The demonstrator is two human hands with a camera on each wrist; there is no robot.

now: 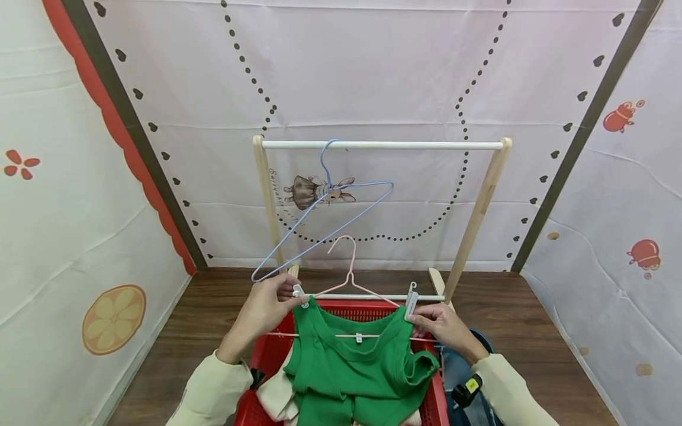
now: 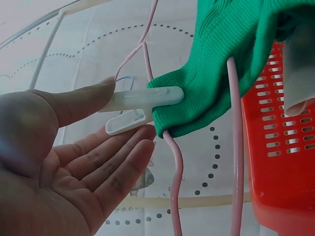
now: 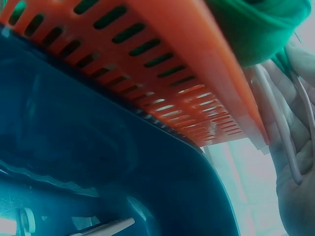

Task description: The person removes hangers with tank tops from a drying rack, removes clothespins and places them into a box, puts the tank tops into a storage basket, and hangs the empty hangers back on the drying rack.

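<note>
At the left shoulder of the green top, your left hand pinches the left clip, thumb along one of its arms. The left wrist view shows the clip's nose over the strap and the pink hanger passing through the fabric. Judged from this, the step in hand is clip work at both straps. Press squarely on the ends of the clip's arms; a skewed squeeze may drag the strap along the hanger. Allow for the blue hanger, whose lower corner sits just above this hand.

Between your hands, the top sits on the pink hanger, its body draped over the red basket and the pale cloth inside. Check that the neckline is centred under the hook and that neither strap is twisted before you trust either clip.

At the opposite shoulder, your right hand pinches the right clip near its lower end; whether those fingers also take in the strap cannot be told. Steady the hanger on this side while you adjust the other, since the light frame is likely to swing. Mind the blue basin below your right wrist.
</note>
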